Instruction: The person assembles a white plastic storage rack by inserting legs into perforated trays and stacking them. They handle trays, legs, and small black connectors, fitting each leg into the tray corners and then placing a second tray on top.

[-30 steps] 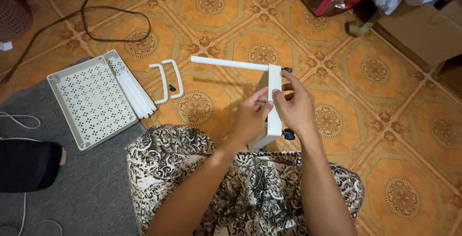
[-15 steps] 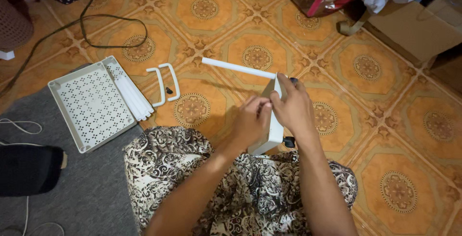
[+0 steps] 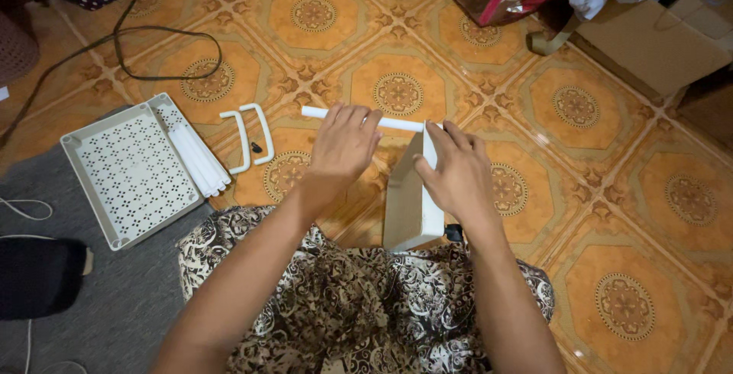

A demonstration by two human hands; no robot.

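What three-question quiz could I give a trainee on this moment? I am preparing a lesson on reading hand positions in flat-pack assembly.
1. True or false: the left hand is wrapped over the white tube.
2. What does the right hand grip?
A. the upright white panel
B. the perforated tray
C. the black cable
3. Fill in: the two white handles lie on the tiled floor just to the ____ of the perforated tray.

Key
1. True.
2. A.
3. Right; a small black piece lies between them.
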